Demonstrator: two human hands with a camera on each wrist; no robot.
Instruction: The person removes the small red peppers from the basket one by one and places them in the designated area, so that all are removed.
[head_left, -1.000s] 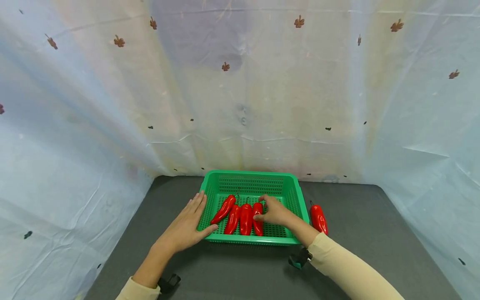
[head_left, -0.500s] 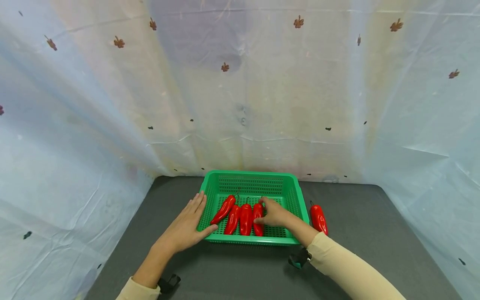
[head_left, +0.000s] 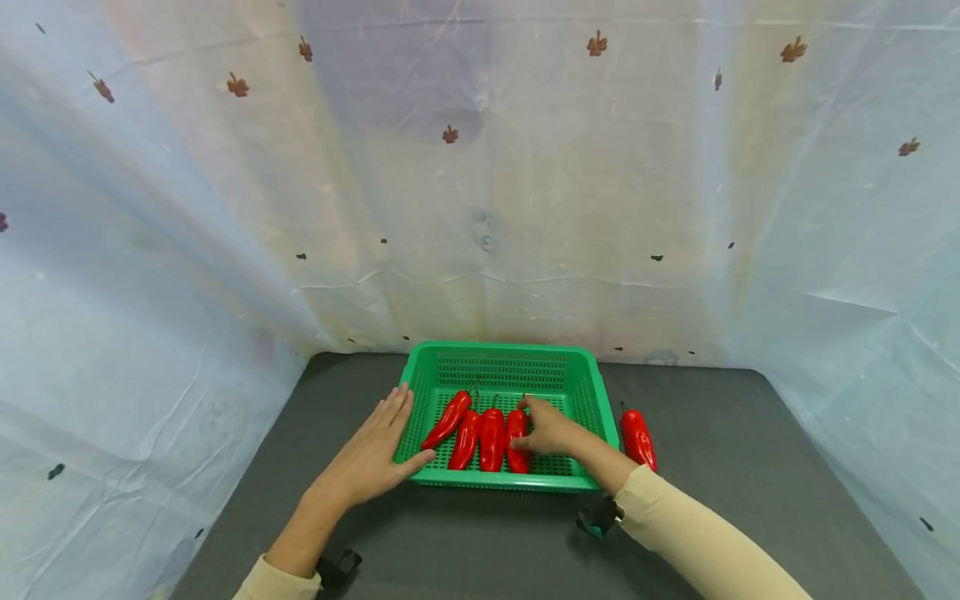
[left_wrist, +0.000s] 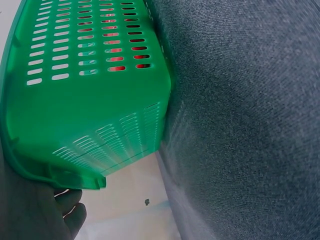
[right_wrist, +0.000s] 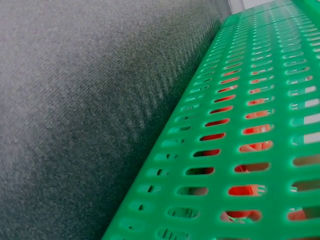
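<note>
Grey table (head_left: 712, 508), green basket (head_left: 517, 482) on it, left hand (head_left: 369, 457) straight-fingered against its left side, right hand (head_left: 552, 427) inside pinching the rightmost pepper (head_left: 517, 427), three peppers (head_left: 492, 440) lying left of that, outside pepper (head_left: 638, 438) right of basket.

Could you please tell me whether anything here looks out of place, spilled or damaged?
One red pepper lies on the dark tabletop, outside the green basket on its right, while four others lie inside; that may be intended. The leftmost pepper inside slants most. No spill or damage shows.
</note>
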